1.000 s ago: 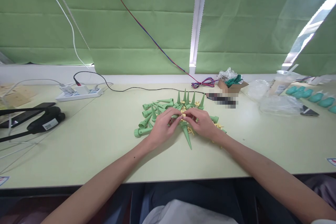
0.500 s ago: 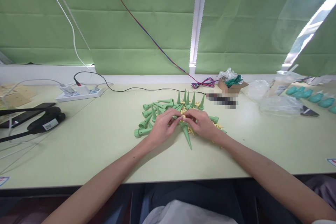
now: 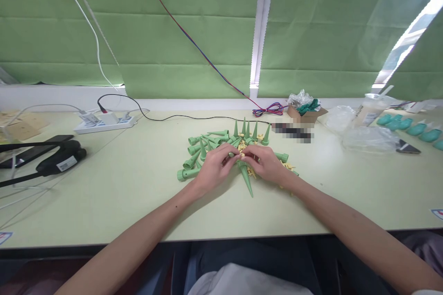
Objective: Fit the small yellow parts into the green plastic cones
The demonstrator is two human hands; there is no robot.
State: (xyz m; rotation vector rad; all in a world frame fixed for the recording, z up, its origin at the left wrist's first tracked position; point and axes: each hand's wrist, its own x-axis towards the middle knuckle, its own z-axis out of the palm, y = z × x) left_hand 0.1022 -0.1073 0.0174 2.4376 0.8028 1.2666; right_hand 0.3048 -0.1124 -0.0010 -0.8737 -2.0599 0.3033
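My left hand (image 3: 217, 166) and my right hand (image 3: 267, 164) meet over a pile of parts, thumbs and fingertips pinched together. Between them is a small yellow plastic piece (image 3: 242, 155), partly covered by my fingers. Just beneath lies a green plastic spike (image 3: 246, 180), its point toward me; whether my fingers touch it I cannot tell. Green spikes with round caps (image 3: 188, 174) lie to the left. Several green cones (image 3: 244, 127) stand point up behind my hands. Loose yellow pieces (image 3: 289, 166) are scattered by my right wrist and among the spikes.
A white power strip (image 3: 105, 123) and a black strapped device (image 3: 62, 159) occupy the table's left side. Behind the pile are a coiled wire (image 3: 270, 109) and a small cardboard box (image 3: 306, 114). Farther right are a plastic cup (image 3: 368, 109), a clear bag (image 3: 370, 139) and several teal pieces (image 3: 413, 129).
Both hands stay in the same place, with only a slight shift of the fingers around the yellow piece. The spikes and other things have not moved.
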